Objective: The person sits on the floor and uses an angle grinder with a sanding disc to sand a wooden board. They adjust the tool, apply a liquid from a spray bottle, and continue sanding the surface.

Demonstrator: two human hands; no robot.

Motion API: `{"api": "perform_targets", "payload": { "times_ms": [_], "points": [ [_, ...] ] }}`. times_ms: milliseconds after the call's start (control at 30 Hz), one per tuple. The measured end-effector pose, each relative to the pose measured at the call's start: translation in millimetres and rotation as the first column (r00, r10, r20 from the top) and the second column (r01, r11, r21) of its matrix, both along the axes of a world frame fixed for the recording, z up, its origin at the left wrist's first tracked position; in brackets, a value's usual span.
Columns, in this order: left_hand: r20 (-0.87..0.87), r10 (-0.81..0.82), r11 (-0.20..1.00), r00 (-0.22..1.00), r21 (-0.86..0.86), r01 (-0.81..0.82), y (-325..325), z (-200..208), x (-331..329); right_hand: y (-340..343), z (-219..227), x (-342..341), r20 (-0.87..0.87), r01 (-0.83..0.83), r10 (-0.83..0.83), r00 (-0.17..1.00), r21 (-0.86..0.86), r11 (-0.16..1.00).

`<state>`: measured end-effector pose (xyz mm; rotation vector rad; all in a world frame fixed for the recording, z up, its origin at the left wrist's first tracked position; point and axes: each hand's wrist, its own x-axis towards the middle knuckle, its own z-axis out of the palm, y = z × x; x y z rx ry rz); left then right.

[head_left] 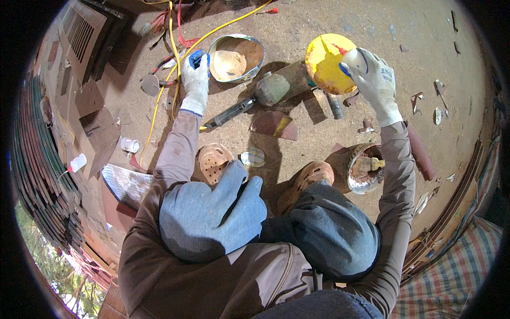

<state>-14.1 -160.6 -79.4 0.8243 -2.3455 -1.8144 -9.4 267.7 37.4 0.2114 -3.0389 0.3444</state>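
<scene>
Bottle (355, 61), red-tipped, in my closed right hand (370, 75) at the yellow disc (320, 59), upper right of frame, my left hand (196, 81) curled beside a bowl (236, 57), upper left, whether it holds anything I cannot tell.

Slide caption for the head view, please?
Left gloved hand beside a pale bowl; right gloved hand holding a red-tipped white bottle at a yellow disc.

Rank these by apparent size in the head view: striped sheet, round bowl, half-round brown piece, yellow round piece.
1. Striped sheet
2. Yellow round piece and round bowl: too alike to rank; the right hand covers part of the yellow one
3. Half-round brown piece
</scene>
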Motion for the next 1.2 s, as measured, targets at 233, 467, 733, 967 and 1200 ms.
{"api": "perform_targets", "payload": {
  "times_ms": [233,467,733,967,1200],
  "points": [
    [0.115,-0.031,0.98,0.993,-0.192,0.053,-10.6,-26.6,8.5,22.8,1.0,13.5,0.191,0.294,-0.229,0.954,-0.474,0.83],
    [0.183,-0.226,0.973,0.957,0.084,0.214,-8.0,-26.5,15.4,82.8,-15.2,32.7,0.187,0.324,-0.314,0.931,-0.819,0.474],
    [-0.108,-0.212,0.918,0.971,-0.361,0.161,3.9,-40.7,-25.4,12.2,24.6,-23.0,0.026,0.126,-0.186,0.982,-0.825,0.551],
    [-0.166,-0.139,0.987,0.976,0.054,0.15,21.4,-53.2,-52.0,-167.8,-2.2,-90.0,0.204,0.02,0.358,0.911,-0.889,0.457],
    [-0.057,0.047,0.978,0.997,0.208,-0.034,0.4,-23.0,29.2,-246.7,-33.0,-77.2,-0.056,-0.093,0.075,0.996,-0.487,0.869]
  ]
}}
